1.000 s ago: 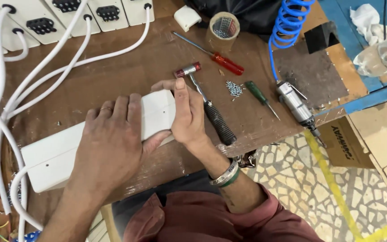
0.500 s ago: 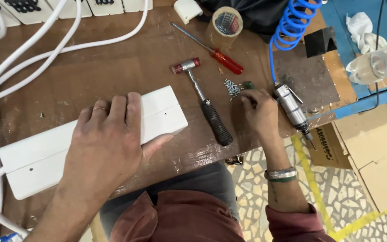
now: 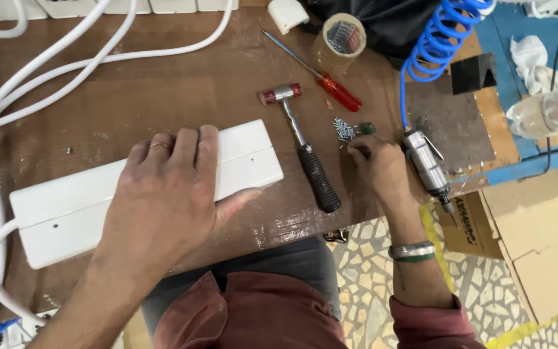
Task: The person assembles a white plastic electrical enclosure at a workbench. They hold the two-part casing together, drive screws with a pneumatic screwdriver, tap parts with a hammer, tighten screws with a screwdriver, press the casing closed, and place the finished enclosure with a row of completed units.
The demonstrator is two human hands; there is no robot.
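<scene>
Am pressing left hand (image 3: pixel 166 194) flat, fingers spread, steadying long white plastic casing (image 3: pixel 92 200) on brown desk (image 3: pixel 163 84). Right hand (image 3: pixel 376 165) pinching at small silver screws (image 3: pixel 342 129), grip narrow.

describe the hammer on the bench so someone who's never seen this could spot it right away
On the brown wooden workbench, look between the long white casing under the left hand and the right hand by the pile of screws. The small hammer lies there at a slant. Unlike the red-handled screwdriver above it, it has a dark red-capped metal head and a black ribbed grip.
</scene>
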